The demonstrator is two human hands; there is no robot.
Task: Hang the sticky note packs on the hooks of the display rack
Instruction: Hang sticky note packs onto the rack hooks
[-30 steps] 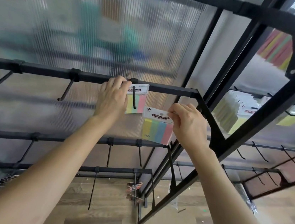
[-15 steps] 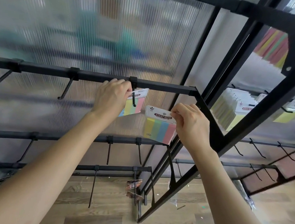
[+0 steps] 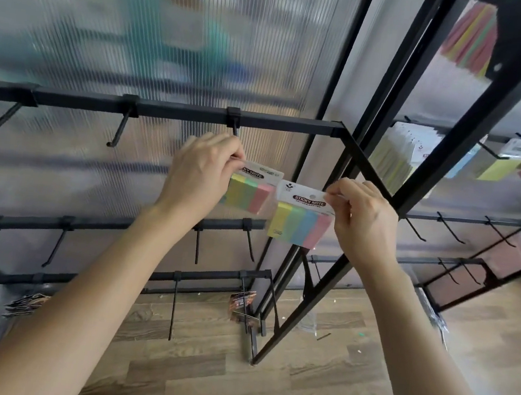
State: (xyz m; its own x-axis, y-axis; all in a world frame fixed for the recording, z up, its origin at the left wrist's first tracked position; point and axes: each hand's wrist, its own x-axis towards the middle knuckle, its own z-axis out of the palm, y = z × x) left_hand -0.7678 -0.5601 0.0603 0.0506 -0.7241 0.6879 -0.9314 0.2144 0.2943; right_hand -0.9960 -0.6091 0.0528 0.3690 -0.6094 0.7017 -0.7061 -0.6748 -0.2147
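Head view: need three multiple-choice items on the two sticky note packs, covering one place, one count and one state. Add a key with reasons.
1. The pastel-striped, white-headed sticky note pack pinched by the right hand sits where relative to the matching pack gripped by the left hand?
A. directly above it
B. to its right, slightly lower
C. behind the ribbed panel

2. How many colour bands show on the right-hand pack?
A. two
B. four
C. six

3. The right-hand pack is:
A. hung on a hook
B. lying on the floor
C. held in the air

Key:
1B: it sits right of the other pack and a little lower.
2B: the bands are yellow, green, blue and pink.
3C: the fingers pinch a corner of its header and nothing else supports it.
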